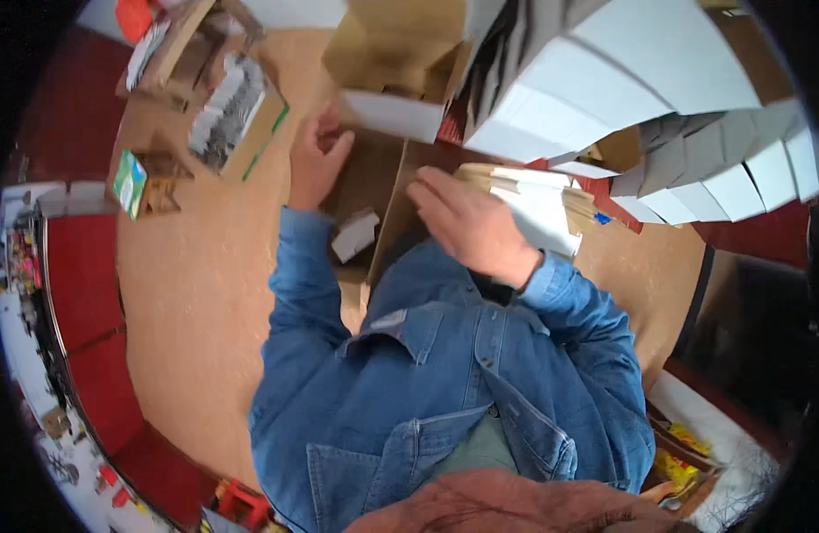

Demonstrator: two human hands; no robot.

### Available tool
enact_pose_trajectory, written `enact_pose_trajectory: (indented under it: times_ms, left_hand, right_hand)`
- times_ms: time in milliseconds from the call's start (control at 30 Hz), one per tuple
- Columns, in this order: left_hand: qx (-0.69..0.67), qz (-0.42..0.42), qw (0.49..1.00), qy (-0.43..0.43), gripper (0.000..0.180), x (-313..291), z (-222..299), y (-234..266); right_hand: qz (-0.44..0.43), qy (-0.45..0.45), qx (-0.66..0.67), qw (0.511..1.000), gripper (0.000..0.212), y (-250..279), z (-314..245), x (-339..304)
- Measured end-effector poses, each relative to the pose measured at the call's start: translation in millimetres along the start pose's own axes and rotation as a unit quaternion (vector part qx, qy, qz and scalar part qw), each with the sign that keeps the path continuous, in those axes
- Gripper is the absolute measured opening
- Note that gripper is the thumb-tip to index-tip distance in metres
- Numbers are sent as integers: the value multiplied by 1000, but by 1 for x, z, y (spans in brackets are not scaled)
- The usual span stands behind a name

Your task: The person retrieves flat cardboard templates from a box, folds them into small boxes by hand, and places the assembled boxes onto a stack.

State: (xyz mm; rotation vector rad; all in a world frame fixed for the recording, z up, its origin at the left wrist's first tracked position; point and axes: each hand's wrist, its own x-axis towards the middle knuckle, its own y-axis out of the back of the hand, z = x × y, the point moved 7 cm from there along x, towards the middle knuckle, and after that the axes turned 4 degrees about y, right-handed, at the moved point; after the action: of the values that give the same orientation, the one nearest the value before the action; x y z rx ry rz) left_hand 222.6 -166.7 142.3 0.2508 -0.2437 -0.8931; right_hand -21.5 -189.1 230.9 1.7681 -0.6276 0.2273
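Note:
An open brown cardboard box (387, 240) stands in front of my body, with a small whitish piece (356, 235) lying inside it. My left hand (316, 160) is at the box's left side, thumb and fingers apart, with nothing visible in it. Over the right side of the box is my right hand (472, 222), palm down, its fingers extended and slightly bent; nothing shows in its grasp. Right beside that hand lies a stack of flat white and brown cartons (538, 209). Whether the right hand touches the stack or the box rim, I cannot tell.
Another open cardboard box (396, 44) stands at the far side. White boxes (596, 89) line the far right. A carton packed with grey-white pieces (232, 111) and a small box with a green packet (130, 182) sit on the left of the tan floor (196, 338).

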Motion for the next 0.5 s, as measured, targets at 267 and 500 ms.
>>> enact_pose_trajectory:
  times_ms: [267,500]
  left_hand:
    - [157,-6,971,182,37,-66,-176,50]
    - [363,-191,876,255,33,-202,-339,-2]
  right_hand:
    - [-57,-79,7,995,26,-13,39,-76]
    - [-91,-103,60,989,25,-25,44,-110]
